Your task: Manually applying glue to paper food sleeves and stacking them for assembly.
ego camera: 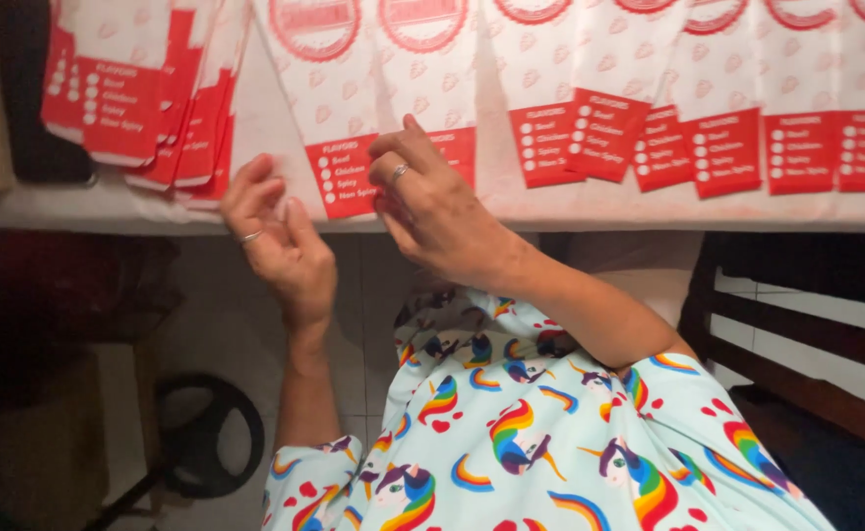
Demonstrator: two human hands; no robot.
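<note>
Both bare forearms rise from the lower middle of the frame toward upper centre. The left hand stands palm inward, fingers loosely curled, a ring on one finger. The right hand, also ringed, bends at the wrist, its fingers pinched together.

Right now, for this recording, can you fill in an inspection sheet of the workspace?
Surface: table edge with a pale covering, almost fully covered with paper bags.
Job's things: flat white-and-red paper bag at the near edge, between both hands; a row of like bags overlapping to the right.
Clutter: fanned stack of the same bags at the left; dark flat object beside it.
Grippers: left hand open beside the bag's left edge, contact unclear; right hand with fingers on its red lower panel. A ring on each.
Cables: nothing seen.
Surroundings: tiled floor, black round base below, dark wooden bench at right.
</note>
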